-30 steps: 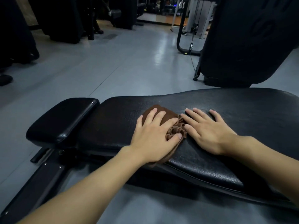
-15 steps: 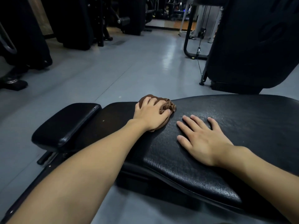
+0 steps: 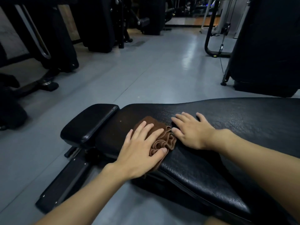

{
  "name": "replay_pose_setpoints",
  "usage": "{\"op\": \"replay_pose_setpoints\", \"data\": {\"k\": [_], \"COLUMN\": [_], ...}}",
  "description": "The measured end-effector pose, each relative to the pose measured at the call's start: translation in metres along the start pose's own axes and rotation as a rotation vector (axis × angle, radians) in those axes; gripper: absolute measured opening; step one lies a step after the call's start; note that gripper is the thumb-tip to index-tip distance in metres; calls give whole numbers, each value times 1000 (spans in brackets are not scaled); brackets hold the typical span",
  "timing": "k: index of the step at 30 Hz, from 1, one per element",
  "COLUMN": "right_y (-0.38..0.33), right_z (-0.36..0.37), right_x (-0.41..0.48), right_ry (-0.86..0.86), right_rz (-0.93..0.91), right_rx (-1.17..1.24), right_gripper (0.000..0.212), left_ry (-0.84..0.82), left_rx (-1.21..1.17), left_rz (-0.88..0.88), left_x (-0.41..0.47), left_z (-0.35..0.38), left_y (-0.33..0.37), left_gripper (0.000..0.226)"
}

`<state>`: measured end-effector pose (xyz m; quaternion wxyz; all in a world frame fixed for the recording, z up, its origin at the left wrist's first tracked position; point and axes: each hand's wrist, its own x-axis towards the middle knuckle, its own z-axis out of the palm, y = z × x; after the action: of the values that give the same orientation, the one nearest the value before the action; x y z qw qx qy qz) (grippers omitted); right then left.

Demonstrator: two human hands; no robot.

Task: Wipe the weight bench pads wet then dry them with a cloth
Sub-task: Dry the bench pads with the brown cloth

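1. Cloth, a bunched brown one, lies near the front edge of the long bench pad, close to the gap before the small seat pad.
2. The left hand lies flat on it, fingers spread, pressing rather than clamped.
3. The right hand rests open on the bare pad just beside, bracing.
4. Good wiping likely calls for even pressure and overlapping strokes that reach the pad's edges.
5. Flattening the bunched folds would probably cover more surface.
6. Whether the cloth is wet cannot be told.

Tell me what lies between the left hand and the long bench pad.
In the head view, the bunched brown cloth lies under the left hand, pressed flat onto the long bench pad.
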<state>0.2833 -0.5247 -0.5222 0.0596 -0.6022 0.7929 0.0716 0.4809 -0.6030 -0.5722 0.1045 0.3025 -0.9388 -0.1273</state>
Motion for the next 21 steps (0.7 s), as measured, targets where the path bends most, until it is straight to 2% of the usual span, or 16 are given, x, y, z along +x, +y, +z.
{"op": "replay_pose_setpoints", "data": {"k": [8, 12, 14, 21], "right_y": [-2, -1, -1, -6], "right_z": [16, 19, 18, 15], "right_x": [4, 4, 5, 4], "right_ry": [15, 36, 34, 34], "right_rz": [-42, -62, -55, 2], "right_rx": [-18, -40, -53, -63], "right_gripper": [65, 92, 94, 93], "left_ry": [-62, -58, -52, -35], "left_rx": [32, 21, 16, -3], "left_rz": [-71, -145, -165, -84], "left_x": [78, 133, 156, 147], "left_z": [6, 10, 11, 10], "left_y": [-13, -22, -27, -35], "left_gripper": [65, 55, 56, 57]}}
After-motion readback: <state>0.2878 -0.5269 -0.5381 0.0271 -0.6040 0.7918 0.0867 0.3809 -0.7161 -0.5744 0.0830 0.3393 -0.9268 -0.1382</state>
